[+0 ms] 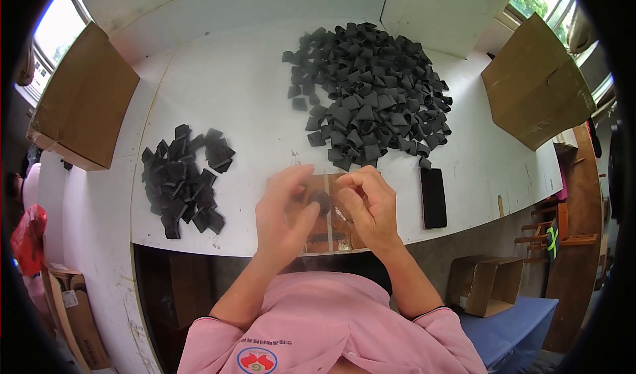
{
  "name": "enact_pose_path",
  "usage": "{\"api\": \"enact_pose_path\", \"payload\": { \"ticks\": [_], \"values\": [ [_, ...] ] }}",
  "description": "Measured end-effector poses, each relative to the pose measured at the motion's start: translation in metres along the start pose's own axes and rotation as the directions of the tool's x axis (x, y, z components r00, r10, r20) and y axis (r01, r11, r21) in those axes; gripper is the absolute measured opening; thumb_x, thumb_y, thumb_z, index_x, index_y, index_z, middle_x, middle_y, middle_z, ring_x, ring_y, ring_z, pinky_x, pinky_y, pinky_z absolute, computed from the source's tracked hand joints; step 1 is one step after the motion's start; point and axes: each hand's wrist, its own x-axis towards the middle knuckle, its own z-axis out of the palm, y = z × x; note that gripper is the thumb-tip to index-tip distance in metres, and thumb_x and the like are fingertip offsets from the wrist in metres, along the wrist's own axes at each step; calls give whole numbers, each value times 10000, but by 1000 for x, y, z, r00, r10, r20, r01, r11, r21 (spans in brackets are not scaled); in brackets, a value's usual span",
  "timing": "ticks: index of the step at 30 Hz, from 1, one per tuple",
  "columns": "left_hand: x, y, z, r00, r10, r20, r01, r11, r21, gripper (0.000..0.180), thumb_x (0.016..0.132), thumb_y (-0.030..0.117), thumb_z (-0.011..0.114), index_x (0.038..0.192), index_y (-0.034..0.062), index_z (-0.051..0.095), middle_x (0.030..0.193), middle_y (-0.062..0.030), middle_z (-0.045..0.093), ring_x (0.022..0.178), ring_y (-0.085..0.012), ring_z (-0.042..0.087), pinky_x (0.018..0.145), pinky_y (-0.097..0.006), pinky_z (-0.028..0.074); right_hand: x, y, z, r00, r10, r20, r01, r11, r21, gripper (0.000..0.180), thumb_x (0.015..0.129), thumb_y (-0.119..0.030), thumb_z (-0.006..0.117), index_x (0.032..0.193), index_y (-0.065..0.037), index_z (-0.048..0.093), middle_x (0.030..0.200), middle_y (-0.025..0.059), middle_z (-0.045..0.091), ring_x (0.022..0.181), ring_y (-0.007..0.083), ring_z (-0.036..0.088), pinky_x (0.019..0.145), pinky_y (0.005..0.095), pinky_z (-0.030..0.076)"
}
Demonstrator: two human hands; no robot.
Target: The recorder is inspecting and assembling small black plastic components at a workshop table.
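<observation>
A brown board (319, 240) with a pale strip down its middle lies at the table's front edge, under both my hands. On its left half my left hand (281, 212) is open, fingers curved and thumb apart. Just past that thumb's tip is a small dark piece (322, 202), blurred; whether the thumb touches it I cannot tell. Over the right half, my right hand (372, 208) has its thumb and fingertips drawn together in a pinch. Anything inside that pinch is too small or hidden to make out.
A large heap of black tube-like fabric pieces (371, 99) covers the far middle of the white table (225, 76). Flatter black pieces (179, 185) are piled at left. A black phone (434, 198) lies right of my hands. Cardboard boxes (89, 99) (540, 86) stand on both sides.
</observation>
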Motion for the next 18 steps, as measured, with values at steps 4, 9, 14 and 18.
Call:
{"api": "enact_pose_path", "payload": {
  "ticks": [4,9,14,18],
  "values": [
    [0,3,0,993,16,118,-15,1000,-13,225,756,-7,588,977,-37,557,889,-105,573,821,-154,526,737,-246,408,-7,-6,1,965,-263,18,262,952,-156,318,694,-225,692,887,-19,545,816,88,515,696,201,536,543,291,435],
    [-5,11,7,952,-286,-107,213,873,-439,65,819,33,553,859,-18,545,840,-78,559,789,-136,516,726,-239,402,-4,-15,10,916,-398,38,390,869,-304,349,638,-184,722,888,-14,548,812,88,521,676,223,542,535,302,455],
    [-4,18,6,856,-502,-119,266,627,-733,87,855,92,529,850,6,527,818,-58,545,732,-110,483,697,-233,388,0,-17,15,902,-432,-1,405,846,-345,242,641,-76,696,832,-8,565,762,81,528,650,224,539,524,300,448],
    [-14,12,0,880,-470,-65,303,662,-686,77,841,84,547,848,8,530,825,-55,545,751,-105,485,720,-229,380,-2,-1,14,938,-346,-28,341,933,-112,171,665,-21,665,813,-6,581,718,75,547,622,206,535,516,285,436]
  ]
}}
